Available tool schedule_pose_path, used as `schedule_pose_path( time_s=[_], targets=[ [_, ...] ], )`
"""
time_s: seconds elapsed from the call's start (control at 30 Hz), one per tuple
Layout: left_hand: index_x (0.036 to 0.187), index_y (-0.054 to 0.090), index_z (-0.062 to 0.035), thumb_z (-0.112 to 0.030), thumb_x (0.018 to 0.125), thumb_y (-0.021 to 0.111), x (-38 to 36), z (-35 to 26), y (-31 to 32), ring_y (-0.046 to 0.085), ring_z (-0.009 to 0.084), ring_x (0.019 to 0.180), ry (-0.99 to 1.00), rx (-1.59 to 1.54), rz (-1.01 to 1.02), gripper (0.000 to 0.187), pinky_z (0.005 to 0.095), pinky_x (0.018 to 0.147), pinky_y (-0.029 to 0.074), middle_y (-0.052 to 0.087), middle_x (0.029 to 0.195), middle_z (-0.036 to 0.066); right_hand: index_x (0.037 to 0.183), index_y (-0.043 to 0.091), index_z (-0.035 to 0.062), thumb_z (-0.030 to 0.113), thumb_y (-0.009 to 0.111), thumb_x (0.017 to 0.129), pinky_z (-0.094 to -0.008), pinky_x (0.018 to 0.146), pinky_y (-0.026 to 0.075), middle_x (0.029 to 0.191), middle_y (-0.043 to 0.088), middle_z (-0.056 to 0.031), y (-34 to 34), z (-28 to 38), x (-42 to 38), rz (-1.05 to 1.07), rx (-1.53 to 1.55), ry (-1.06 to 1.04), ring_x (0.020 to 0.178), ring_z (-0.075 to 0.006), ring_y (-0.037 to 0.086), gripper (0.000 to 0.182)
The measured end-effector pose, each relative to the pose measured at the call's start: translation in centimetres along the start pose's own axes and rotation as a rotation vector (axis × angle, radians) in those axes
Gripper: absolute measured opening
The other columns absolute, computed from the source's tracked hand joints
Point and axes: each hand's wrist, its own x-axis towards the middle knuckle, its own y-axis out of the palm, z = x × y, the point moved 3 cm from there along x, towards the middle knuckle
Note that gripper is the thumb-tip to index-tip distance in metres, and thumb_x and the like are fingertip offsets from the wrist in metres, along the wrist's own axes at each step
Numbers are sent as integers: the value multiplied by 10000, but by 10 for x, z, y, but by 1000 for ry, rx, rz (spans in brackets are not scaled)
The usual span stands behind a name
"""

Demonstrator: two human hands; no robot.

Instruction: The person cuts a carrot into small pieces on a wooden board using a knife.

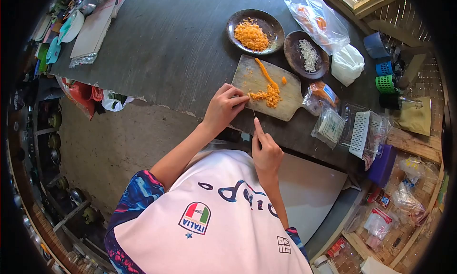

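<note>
My left hand (223,107) rests at the near left edge of a wooden cutting board (247,74), fingers curled beside a pile of chopped orange pieces (270,95). A long orange strip (264,73) lies further up the board. My right hand (265,150) is closed around a knife handle, index finger stretched along the thin blade (254,116), which is seen edge-on pointing at the board's near edge.
Behind the board stand a dark bowl (273,24) of chopped orange bits and a bowl (293,47) of white shreds. Plastic bags (316,19), packets (328,126), a white grater (360,133) and green baskets (384,83) crowd the right side. The dark table (166,45) stretches left.
</note>
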Motion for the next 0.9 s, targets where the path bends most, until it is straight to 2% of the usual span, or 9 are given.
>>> schedule_pose_path(
  time_s=[0.9],
  targets=[
    [1037,859,-96,-47,827,863,0,-1,-1,672,240,1013,-27,-6,-26,216,382,878,600,758,1004,26,1491,694,332,139,754,957,-425,528,540,682,579,-38,10,-9,2,-28,3,-25,528,-251,613,571]
  ],
)
